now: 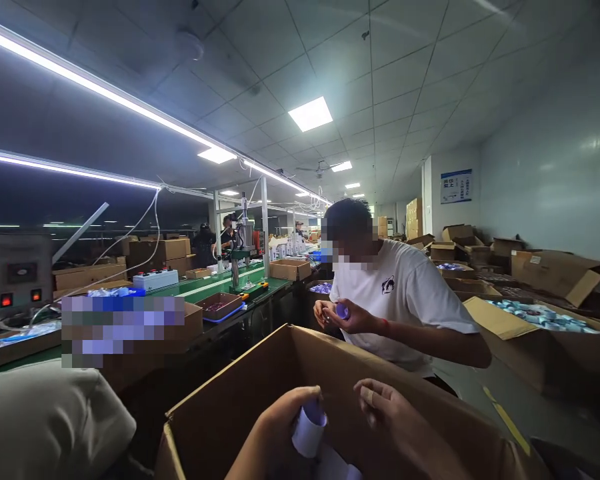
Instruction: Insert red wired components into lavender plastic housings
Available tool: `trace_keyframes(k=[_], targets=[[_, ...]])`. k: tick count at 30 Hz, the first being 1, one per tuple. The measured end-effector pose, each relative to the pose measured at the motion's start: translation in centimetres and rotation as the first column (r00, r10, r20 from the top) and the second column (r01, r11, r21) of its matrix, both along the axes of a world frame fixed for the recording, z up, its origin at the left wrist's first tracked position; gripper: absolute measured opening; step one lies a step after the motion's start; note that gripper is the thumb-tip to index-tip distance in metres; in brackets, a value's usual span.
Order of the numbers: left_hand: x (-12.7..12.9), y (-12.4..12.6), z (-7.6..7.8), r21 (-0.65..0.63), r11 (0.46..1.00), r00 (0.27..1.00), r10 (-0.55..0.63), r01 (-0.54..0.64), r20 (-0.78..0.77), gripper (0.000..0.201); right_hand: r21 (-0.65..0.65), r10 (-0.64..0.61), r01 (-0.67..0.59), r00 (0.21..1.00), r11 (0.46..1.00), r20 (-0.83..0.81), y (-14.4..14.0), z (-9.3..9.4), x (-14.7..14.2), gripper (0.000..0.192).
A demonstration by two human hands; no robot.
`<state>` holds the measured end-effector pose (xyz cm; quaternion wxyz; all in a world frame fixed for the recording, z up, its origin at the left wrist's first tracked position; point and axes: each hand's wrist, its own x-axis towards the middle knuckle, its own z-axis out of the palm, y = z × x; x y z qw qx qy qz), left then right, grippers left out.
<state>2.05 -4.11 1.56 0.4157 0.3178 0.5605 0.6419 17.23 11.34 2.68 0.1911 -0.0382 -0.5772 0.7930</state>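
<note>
My left hand [285, 420] is wrapped round a short pale tube [309, 433], its open end turned up and showing a lavender inside. To its right, my right hand [383, 407] hangs a little apart from the tube with fingers bent inward. A light band circles one of its fingers; whatever may be between the fingertips is too small to make out. Both hands are above a large open cardboard box [250, 373]. Lower down, partly cut off by the frame edge, are more pale pieces [333, 463].
Across the box a co-worker in a white shirt [405, 293] holds a similar lavender piece [343, 311]. Left runs a green bench [275, 285] with a press [245, 233] and a parts box [220, 305]. A filled carton [520, 347] stands right. Grey fabric [55, 420] fills the lower left.
</note>
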Motion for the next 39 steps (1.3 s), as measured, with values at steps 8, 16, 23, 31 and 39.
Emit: trace_keyframes(k=[8, 16, 23, 31, 39], targets=[[-1.5, 0.9, -0.3, 0.049, 0.980, 0.955, 0.176, -0.193, 0.239, 0.053, -0.117, -0.319, 0.309, 0.945, 0.944, -0.078, 0.9, 0.1, -1.1, 0.057], [-0.8, 1.2, 0.3, 0.319, 0.876, 0.701, 0.481, -0.361, -0.527, 0.057, 0.200, -0.282, 0.304, 0.950, 0.931, -0.134, -1.3, 0.7, -0.2, 0.055], [-0.5, 1.0, 0.6, 0.408, 0.844, 0.546, 0.536, -0.348, -0.644, 0.048, 0.573, -0.249, 0.274, 0.961, 0.772, -0.123, -2.9, 0.6, 0.3, 0.029], [0.0, 1.3, 0.8, 0.446, 0.850, 0.436, 0.527, -0.281, -0.729, 0.044, 0.760, -0.231, 0.259, 0.962, 0.597, -0.147, -3.3, 1.3, 0.7, 0.017], [0.3, 0.9, 1.2, 0.428, 0.884, 0.409, 0.466, -0.187, -0.784, 0.048, 0.831, -0.208, 0.220, 0.970, 0.511, -0.128, -3.4, 1.2, 0.8, 0.014]])
